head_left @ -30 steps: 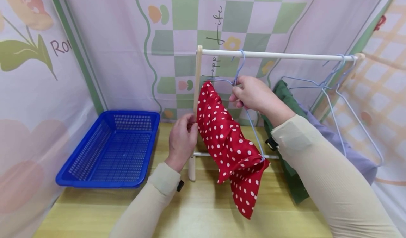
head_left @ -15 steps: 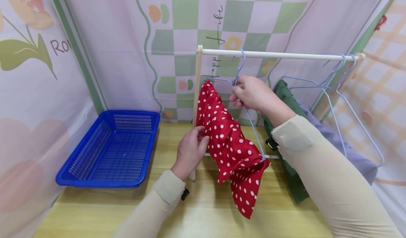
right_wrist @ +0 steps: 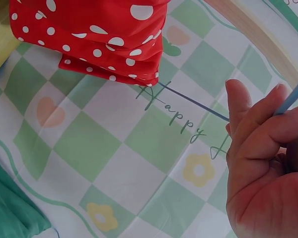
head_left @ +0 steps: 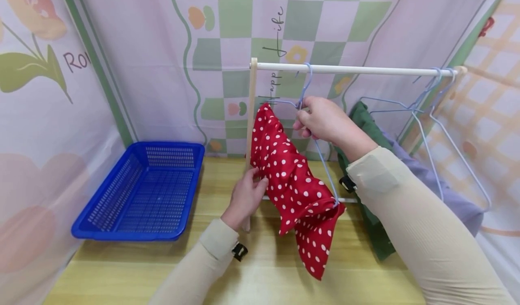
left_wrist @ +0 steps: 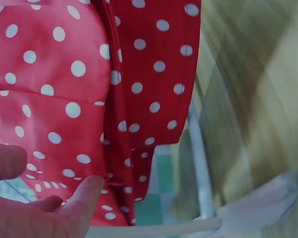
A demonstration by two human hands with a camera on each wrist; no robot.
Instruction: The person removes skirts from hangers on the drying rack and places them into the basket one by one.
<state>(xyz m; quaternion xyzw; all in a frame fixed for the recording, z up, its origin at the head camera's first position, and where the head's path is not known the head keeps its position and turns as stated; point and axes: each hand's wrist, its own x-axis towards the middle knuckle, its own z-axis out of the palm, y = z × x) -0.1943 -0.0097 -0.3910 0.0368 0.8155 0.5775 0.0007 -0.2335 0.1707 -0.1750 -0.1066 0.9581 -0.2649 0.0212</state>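
Cloth (head_left: pixel 288 178) hangs at ctr. of the frame, long axis slanting from upper L to lower R, just R of your L hand (head_left: pixel 245 196); this hand is nearer, half-spread, no grip seen. Above, your R hand (head_left: pixel 322 119) grips the hanger (head_left: pixel 324 165).

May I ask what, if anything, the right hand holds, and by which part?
The right hand holds a blue hanger just below its hook.

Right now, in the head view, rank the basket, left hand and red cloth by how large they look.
Largest to smallest in the picture:
1. Basket
2. Red cloth
3. Left hand
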